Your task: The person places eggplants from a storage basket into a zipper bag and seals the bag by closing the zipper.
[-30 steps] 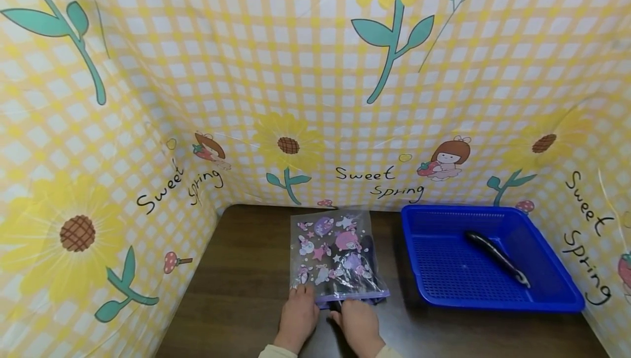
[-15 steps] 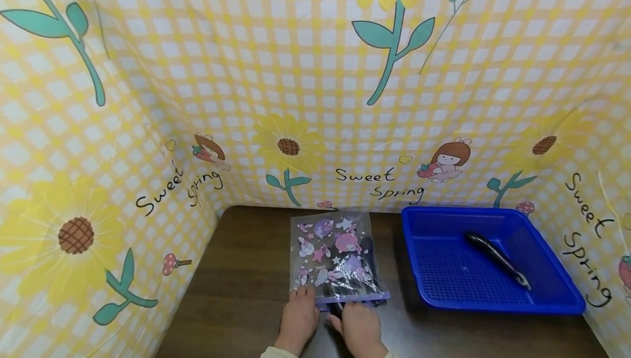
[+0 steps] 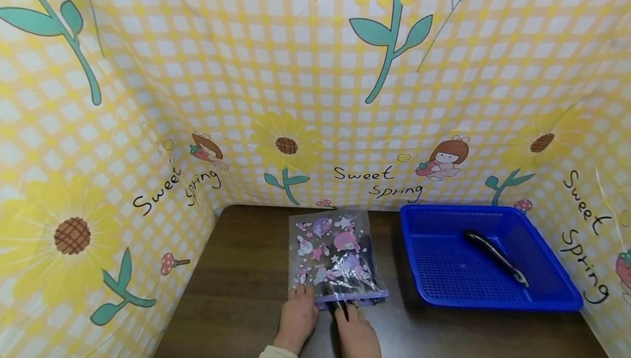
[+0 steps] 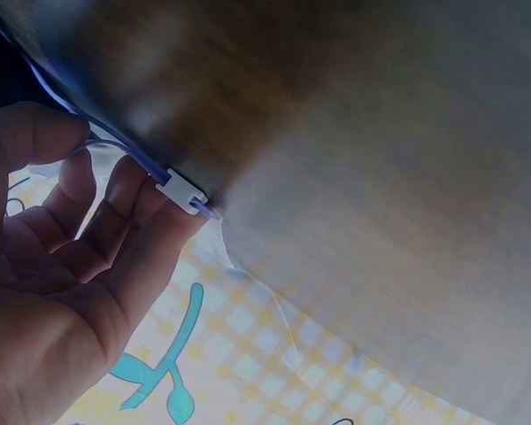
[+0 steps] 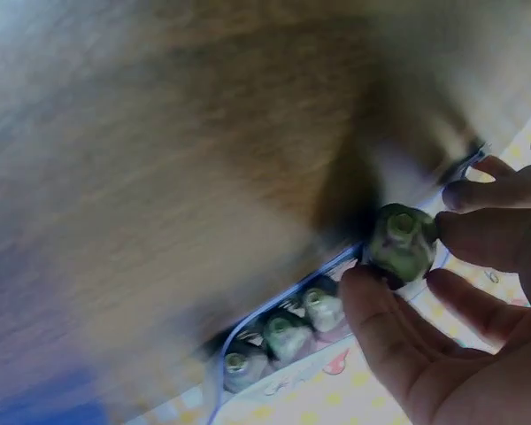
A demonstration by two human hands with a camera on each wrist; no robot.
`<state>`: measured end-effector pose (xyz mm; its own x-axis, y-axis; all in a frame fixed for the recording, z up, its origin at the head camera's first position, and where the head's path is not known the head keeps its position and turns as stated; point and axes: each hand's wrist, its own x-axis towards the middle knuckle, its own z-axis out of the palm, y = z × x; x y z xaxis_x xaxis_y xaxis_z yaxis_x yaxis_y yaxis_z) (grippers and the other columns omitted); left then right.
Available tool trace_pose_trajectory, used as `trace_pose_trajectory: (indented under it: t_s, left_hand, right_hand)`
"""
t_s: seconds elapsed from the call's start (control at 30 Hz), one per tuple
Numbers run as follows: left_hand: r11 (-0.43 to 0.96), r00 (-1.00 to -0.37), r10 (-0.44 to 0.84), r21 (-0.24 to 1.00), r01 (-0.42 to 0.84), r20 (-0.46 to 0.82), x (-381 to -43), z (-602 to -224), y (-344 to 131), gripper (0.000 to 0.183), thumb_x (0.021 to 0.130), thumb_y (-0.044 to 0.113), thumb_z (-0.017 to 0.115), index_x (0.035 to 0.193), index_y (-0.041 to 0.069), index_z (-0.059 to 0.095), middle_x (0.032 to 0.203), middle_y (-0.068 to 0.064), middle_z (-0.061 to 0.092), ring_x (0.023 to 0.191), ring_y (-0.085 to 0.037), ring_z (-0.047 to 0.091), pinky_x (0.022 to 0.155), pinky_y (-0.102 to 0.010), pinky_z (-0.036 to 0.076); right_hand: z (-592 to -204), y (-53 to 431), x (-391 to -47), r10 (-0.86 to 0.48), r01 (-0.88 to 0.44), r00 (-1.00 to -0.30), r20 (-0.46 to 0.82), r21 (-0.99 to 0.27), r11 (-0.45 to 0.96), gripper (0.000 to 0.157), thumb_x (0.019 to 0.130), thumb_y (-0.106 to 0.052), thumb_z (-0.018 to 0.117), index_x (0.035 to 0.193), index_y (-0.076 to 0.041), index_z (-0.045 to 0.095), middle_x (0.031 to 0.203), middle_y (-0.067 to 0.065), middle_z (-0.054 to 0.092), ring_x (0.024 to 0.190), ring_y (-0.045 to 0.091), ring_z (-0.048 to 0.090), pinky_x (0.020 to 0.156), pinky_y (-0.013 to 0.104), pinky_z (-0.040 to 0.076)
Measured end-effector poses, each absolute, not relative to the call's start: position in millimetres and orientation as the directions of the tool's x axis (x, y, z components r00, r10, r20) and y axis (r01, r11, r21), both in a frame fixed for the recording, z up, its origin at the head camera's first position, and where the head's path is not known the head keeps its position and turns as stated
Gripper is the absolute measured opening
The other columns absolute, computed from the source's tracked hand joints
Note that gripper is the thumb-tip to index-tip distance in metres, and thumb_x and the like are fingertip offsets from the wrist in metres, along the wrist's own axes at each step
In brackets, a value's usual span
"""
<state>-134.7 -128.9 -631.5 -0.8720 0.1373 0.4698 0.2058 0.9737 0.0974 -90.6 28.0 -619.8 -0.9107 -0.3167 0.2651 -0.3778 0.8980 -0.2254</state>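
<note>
A clear zip bag (image 3: 317, 262) with pink and purple cartoon prints lies flat on the brown table (image 3: 231, 276), its purple-edged mouth facing me. My left hand (image 3: 297, 314) pinches the left corner of that mouth, fingers beside the white zip slider (image 4: 182, 191). At the opening, my right hand (image 3: 357, 336) holds an eggplant (image 5: 402, 246) by its green stem end between thumb and fingers. The eggplant's far part is hidden in the bag. Three more eggplant stem ends (image 5: 288, 332) show inside the mouth in the right wrist view.
On the right stands a blue plastic basket (image 3: 498, 304), with one dark eggplant (image 3: 495, 257) lying slantwise in it. A yellow checked cloth (image 3: 325, 73) with flowers hangs behind the table and along both sides.
My right hand has drawn back slightly toward me, and its fingers have moved to the eggplant's stem end. The left hand keeps its place on the bag's corner.
</note>
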Motion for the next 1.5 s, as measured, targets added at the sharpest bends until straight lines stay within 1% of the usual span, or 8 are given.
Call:
trace_pose_trajectory:
  t_s: [0.33,0.5,0.6,0.73,0.97,1.03,1.23,1.5]
  left_hand:
    - [0.973,-0.873,0.144,0.094,0.211,0.467,-135,-633,-130,0.028,0.059,0.012,0.07,0.08,0.0,0.056,0.075,-0.012,0.052,0.066,-0.03,0.049,0.045,-0.039,0.043]
    - [0.974,-0.875,0.152,0.081,0.212,0.46,-137,-635,-132,0.029,0.06,0.013,0.07,0.082,0.0,0.056,0.076,-0.012,0.052,0.067,-0.03,0.049,0.046,-0.039,0.044]
    - [0.973,-0.874,0.156,0.078,0.215,0.461,-137,-635,-131,0.03,0.06,0.013,0.071,0.083,-0.001,0.057,0.076,-0.012,0.053,0.067,-0.03,0.049,0.047,-0.039,0.045]
    - [0.971,-0.865,0.156,0.088,0.223,0.476,-137,-635,-130,0.03,0.059,0.011,0.071,0.083,-0.001,0.058,0.075,-0.012,0.053,0.066,-0.03,0.049,0.047,-0.039,0.045]
    - [0.975,-0.91,0.138,0.11,0.195,0.39,-135,-635,-129,0.03,0.063,0.013,0.071,0.087,-0.001,0.059,0.08,-0.013,0.053,0.069,-0.03,0.05,0.048,-0.04,0.045]
    - [0.974,-0.911,0.137,0.114,0.196,0.389,-134,-635,-129,0.029,0.064,0.013,0.07,0.087,-0.001,0.059,0.08,-0.013,0.053,0.07,-0.03,0.05,0.048,-0.04,0.046]
    - [0.973,-0.889,0.143,0.104,0.207,0.436,-133,-632,-131,0.027,0.061,0.011,0.069,0.083,-0.001,0.058,0.078,-0.012,0.052,0.068,-0.03,0.05,0.048,-0.039,0.045]
    - [0.972,-0.898,0.144,0.109,0.207,0.415,-134,-633,-130,0.028,0.062,0.012,0.07,0.085,-0.001,0.058,0.078,-0.012,0.053,0.069,-0.029,0.05,0.047,-0.039,0.045]
  right_hand:
    - [-621,11,-85,-0.28,-0.32,-0.937,0.211,-0.187,0.929,0.031,0.078,-0.003,0.064,0.106,-0.006,0.054,0.091,0.013,0.045,0.062,0.027,0.048,0.044,0.037,0.04]
    - [-629,4,-92,-0.307,-0.354,-0.896,0.322,-0.098,0.93,0.032,0.078,-0.004,0.061,0.11,-0.005,0.059,0.098,0.018,0.048,0.063,0.028,0.051,0.044,0.035,0.041]
    - [-633,0,-99,-0.303,-0.365,-0.845,0.44,-0.062,0.929,0.028,0.081,-0.006,0.053,0.107,-0.005,0.061,0.097,0.018,0.049,0.063,0.028,0.052,0.042,0.034,0.041]
    - [-633,-3,-104,-0.295,-0.359,-0.841,0.453,-0.06,0.931,0.028,0.081,-0.008,0.052,0.107,-0.005,0.062,0.095,0.018,0.049,0.067,0.029,0.054,0.045,0.036,0.044]
    - [-630,5,-96,-0.288,-0.347,-0.885,0.365,-0.107,0.932,0.047,0.069,-0.009,0.067,0.116,-0.017,0.061,0.094,0.02,0.051,0.065,0.029,0.053,0.047,0.038,0.042]
    - [-628,8,-91,-0.284,-0.337,-0.899,0.334,-0.114,0.935,0.046,0.068,-0.012,0.069,0.112,-0.019,0.062,0.089,0.018,0.051,0.065,0.029,0.051,0.047,0.038,0.04]
    - [-620,10,-81,-0.297,-0.324,-0.937,0.186,-0.137,0.936,0.029,0.071,-0.019,0.069,0.098,-0.012,0.064,0.08,0.014,0.049,0.064,0.028,0.048,0.048,0.041,0.038]
    - [-618,3,-87,-0.241,-0.265,-0.958,0.154,-0.162,0.951,0.042,0.071,-0.021,0.07,0.11,-0.007,0.065,0.097,0.02,0.054,0.075,0.032,0.054,0.055,0.044,0.043]
